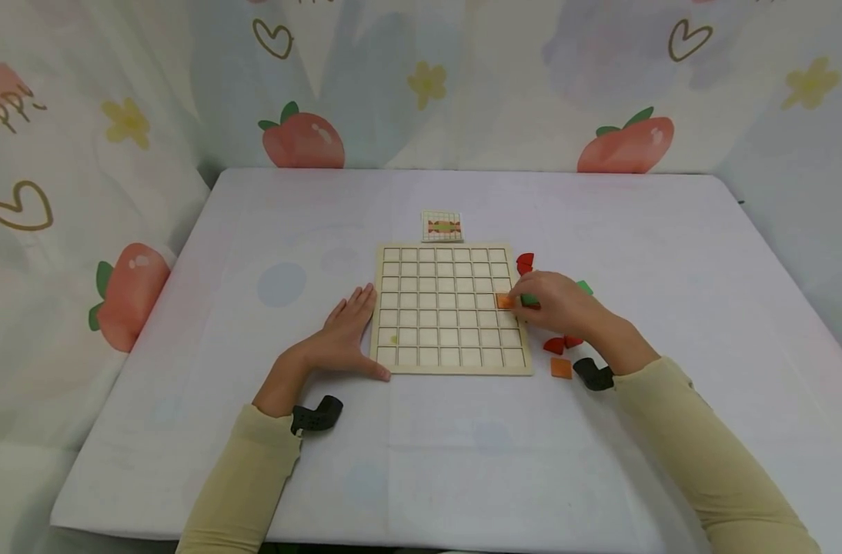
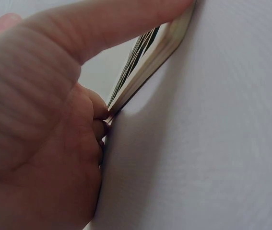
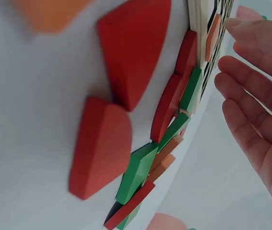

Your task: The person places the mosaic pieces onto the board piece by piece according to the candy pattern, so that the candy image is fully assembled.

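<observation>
A pale wooden grid board (image 1: 443, 369) lies on the table. My left hand (image 1: 341, 335) rests at its left side, fingers straight along the edge and thumb at the near-left corner. In the left wrist view, the left hand (image 2: 44, 129) touches the board's side (image 2: 150, 62). An orange square tile (image 1: 504, 301) sits at the grid's right column. My right hand (image 1: 556, 300) is over the board's right edge, fingertips beside this tile. In the right wrist view, the right hand (image 3: 265, 91) has loosely bent fingers with nothing pinched between them; whether the thumb touches the orange tile (image 3: 213, 38) is unclear.
Red pieces (image 1: 554, 345), a green piece (image 1: 584, 287) and another orange square (image 1: 561, 368) lie right of the board. More red pieces (image 1: 525, 262) lie by its upper right. A small pattern card (image 1: 442, 226) lies behind the board. Patterned cloth hangs around the table.
</observation>
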A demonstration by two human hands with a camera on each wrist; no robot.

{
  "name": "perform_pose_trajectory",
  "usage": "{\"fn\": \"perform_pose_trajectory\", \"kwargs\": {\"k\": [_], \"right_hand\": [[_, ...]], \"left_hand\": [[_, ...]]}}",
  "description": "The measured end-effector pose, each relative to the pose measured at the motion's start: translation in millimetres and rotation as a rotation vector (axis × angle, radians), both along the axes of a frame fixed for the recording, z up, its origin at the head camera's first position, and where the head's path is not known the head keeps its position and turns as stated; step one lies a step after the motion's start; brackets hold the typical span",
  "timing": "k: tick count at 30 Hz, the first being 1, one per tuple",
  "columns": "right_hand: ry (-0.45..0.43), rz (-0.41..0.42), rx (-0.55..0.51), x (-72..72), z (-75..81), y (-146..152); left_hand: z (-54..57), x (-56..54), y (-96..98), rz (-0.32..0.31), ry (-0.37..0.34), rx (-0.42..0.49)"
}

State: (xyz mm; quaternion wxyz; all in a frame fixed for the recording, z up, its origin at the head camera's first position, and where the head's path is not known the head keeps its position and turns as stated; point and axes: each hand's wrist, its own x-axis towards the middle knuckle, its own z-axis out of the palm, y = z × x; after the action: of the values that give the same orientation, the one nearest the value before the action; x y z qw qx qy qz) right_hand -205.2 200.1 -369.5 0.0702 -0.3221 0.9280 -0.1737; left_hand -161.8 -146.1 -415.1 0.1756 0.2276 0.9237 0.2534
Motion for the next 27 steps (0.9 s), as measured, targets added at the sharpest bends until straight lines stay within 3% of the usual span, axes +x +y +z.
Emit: {"fn": "perform_pose_trajectory", "kwargs": {"k": [7, 16, 27], "right_hand": [[0.024, 0.008, -0.042, 6.1, -2.0, 10], [-0.007, -0.039, -0.043, 12.8, -0.9, 16], [-0.098, -0.203, -0.044, 31.1, 0.3, 34]], "left_hand": [[2.7, 0.6, 0.3, 0.003, -0.007, 0.003], [3.7, 0.8, -1.4, -0.008, -0.007, 0.001], [2.1, 0.6, -1.5, -0.011, -0.007, 0.016]]}}
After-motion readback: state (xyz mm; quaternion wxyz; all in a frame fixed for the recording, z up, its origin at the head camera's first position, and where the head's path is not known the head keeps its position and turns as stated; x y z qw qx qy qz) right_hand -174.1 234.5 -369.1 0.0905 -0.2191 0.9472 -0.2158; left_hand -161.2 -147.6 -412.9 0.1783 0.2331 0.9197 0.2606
